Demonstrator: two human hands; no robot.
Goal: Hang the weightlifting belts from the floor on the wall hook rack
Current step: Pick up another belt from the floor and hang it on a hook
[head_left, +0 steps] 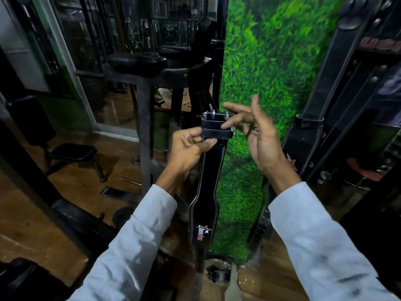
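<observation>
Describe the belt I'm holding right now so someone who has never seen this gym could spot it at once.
Find the bright green grass-print wall panel in the middle. At its left edge a black weightlifting belt hangs straight down from the left hand, its metal buckle on top. Unlike the black belts already hanging to the right, it is hand-held and has white stitching and a red star logo low down.

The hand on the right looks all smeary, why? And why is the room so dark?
Head view: the right hand is smeared by motion blur, while the left hand gripping the belt looks sharper; lighting is dim, only the green wall is bright; edges bend from the wide lens.
</observation>
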